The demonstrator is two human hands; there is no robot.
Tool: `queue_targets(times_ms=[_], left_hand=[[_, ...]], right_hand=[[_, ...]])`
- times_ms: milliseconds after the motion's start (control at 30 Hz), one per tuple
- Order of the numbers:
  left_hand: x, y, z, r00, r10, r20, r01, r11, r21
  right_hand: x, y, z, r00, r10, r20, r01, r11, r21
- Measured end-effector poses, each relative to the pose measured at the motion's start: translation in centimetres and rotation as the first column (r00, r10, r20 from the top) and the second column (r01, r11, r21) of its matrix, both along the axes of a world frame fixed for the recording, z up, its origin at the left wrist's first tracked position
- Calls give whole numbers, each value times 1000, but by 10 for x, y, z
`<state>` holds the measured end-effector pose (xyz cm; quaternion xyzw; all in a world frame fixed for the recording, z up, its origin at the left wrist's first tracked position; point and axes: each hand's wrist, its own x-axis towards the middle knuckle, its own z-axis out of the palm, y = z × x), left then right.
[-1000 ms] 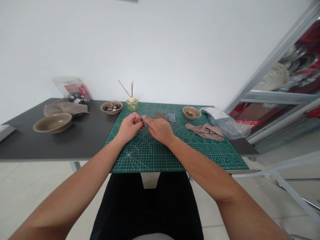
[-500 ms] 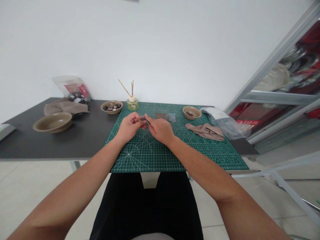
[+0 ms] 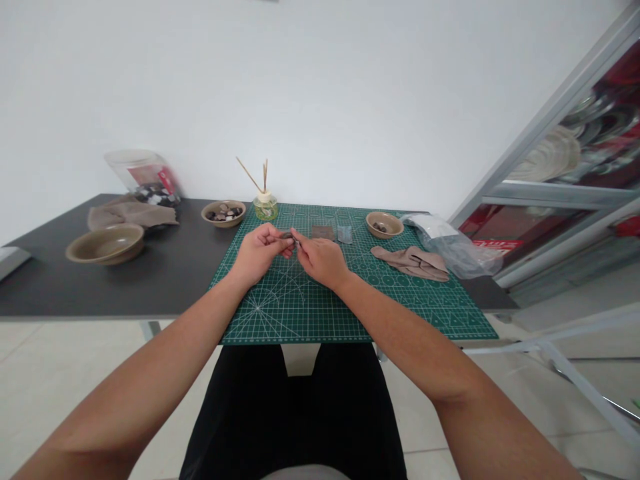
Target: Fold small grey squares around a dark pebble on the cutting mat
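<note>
Above the green cutting mat [image 3: 295, 313], my left hand [image 3: 257, 253] is closed, pinching a small dark pebble [image 3: 287, 235] between thumb and fingers. My right hand [image 3: 323, 259] is closed too, its fingertips meeting the pebble's right side. A thin greyish edge shows under the right fingers, too small to name. Just beyond the right hand a flat brown square [image 3: 323, 232] lies on the mat, beside a small blue-grey packet [image 3: 345, 234].
Back left stands a bowl of pebbles [image 3: 223, 214] near a reed diffuser [image 3: 265, 205]. A larger bowl [image 3: 106, 245], a cloth [image 3: 133, 213] and a clear jar [image 3: 143, 177] are farther left. To the right are a bowl with few pebbles [image 3: 384, 225], another cloth [image 3: 413, 262] and a plastic bag [image 3: 450, 247].
The fingertips and the pebble have shifted slightly, and the dark piece between the hands shows at a different angle. Both arms stay almost in place.
</note>
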<state>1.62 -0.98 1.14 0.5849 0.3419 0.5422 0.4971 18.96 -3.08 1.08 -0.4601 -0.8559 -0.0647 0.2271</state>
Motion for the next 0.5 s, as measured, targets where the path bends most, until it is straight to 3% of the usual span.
queue_targets(times_ms=[300, 500], left_hand=[[0, 3, -2, 996, 88, 32, -89, 995, 34], [0, 5, -4, 999, 28, -42, -30, 998, -50]], right_hand=[[2, 2, 0, 997, -78, -5, 78, 997, 19], [3, 1, 0, 1000, -7, 13, 6, 999, 52]])
